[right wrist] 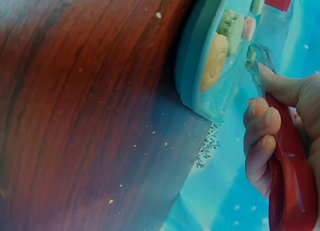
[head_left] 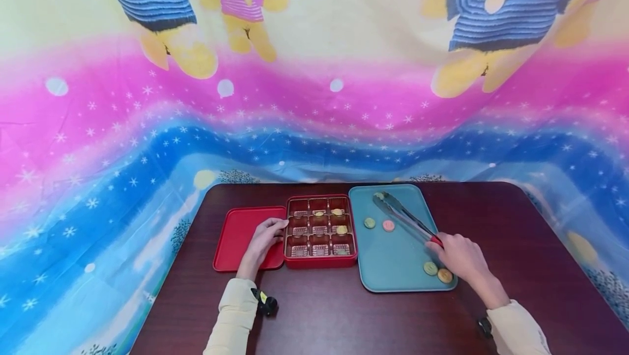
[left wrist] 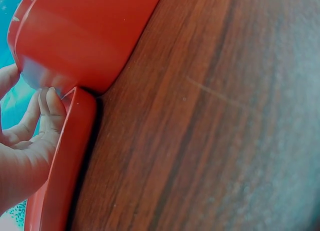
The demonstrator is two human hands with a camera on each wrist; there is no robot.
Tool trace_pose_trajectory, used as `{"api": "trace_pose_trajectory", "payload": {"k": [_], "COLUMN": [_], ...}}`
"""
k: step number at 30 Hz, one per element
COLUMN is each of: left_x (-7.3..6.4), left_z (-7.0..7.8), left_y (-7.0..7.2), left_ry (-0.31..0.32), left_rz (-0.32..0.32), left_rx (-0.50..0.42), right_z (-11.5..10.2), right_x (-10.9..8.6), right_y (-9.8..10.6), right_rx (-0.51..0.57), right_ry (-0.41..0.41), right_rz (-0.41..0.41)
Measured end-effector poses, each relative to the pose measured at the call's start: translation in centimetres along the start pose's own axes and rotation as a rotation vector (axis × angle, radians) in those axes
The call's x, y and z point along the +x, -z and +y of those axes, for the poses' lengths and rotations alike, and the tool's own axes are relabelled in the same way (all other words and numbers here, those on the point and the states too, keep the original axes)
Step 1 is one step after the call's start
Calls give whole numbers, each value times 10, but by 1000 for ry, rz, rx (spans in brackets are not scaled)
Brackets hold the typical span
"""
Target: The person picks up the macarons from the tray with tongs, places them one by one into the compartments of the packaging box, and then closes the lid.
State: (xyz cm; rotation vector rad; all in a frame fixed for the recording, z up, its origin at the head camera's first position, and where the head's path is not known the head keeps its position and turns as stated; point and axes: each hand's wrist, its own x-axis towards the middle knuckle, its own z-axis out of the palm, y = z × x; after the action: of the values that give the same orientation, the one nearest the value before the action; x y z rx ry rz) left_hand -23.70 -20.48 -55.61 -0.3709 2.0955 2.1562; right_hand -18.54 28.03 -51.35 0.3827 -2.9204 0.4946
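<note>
My left hand (head_left: 265,239) touches the left side of a red box (head_left: 321,262) with a nine-compartment insert; bent fingers (left wrist: 51,103) rest against its wall in the left wrist view. Several compartments on the box's right and back hold yellow or green cookies (head_left: 341,230). My right hand (head_left: 463,256) grips the red handle of the tongs (right wrist: 290,156). Their tips reach a green cookie (head_left: 379,195) at the far end of the blue-green tray (head_left: 393,267); whether they pinch it cannot be made out. A green cookie (head_left: 369,223) and a pink cookie (head_left: 389,226) lie beside the tongs.
A red lid (head_left: 236,237) lies left of the box, under my left hand. At the tray's near right corner sit a green cookie (head_left: 430,268) and a yellow-brown cookie (head_left: 445,276). Crumbs dot the dark wooden table (right wrist: 90,116). A printed cloth (head_left: 314,98) hangs behind.
</note>
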Motion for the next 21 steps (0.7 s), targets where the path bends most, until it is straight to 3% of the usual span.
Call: {"api": "trace_pose_trajectory", "payload": {"k": [7, 21], "left_x": [0, -4], "left_z": [2, 4], "left_y": [0, -1], "left_ry": [2, 18], "left_rz": [-6, 0], "left_rx": [15, 8], "right_z": [-1, -15], "right_x": [-1, -4], "right_y": [4, 12], "right_rx": [-14, -14], "right_ry": [25, 47], "right_rz": [56, 65]}}
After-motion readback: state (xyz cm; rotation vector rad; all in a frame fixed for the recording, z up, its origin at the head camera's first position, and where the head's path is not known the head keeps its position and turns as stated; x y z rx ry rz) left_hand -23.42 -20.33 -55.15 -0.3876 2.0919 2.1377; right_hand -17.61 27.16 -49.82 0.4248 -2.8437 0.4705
